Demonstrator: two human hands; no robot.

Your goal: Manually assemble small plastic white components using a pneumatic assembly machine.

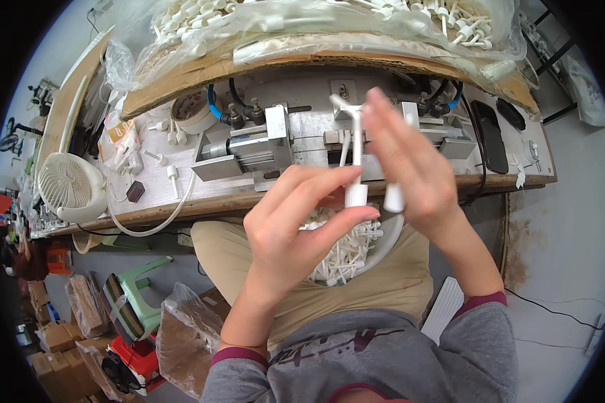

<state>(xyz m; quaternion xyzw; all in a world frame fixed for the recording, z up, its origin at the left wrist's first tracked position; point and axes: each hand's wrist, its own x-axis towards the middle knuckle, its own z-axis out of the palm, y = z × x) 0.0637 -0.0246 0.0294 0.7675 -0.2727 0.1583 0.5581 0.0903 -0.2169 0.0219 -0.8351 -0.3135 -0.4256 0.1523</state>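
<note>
My left hand (286,225) is closed, thumb and fingertips pinching a white ribbed cap with a long stem (356,195) that points up toward the bench. Close to its right, my right hand (417,174) is raised and blurred, fingers together. Another white cap (394,199) sticks out below its palm; the hand hides the rest of that piece. A blurred white tip shows by the right fingertips. Beneath both hands a bowl (388,235) on my lap holds many loose white stemmed pieces (346,258). Beyond the hands stands a metal clamping fixture (275,138) with two facing halves.
A cardboard shelf edge (316,62) runs above the fixture, with heaps of white caps (195,17) in plastic bags. On the bench lie a small white fan (72,186), a tape roll (193,114) and a black phone (491,138). A green stool (138,295) stands on the left.
</note>
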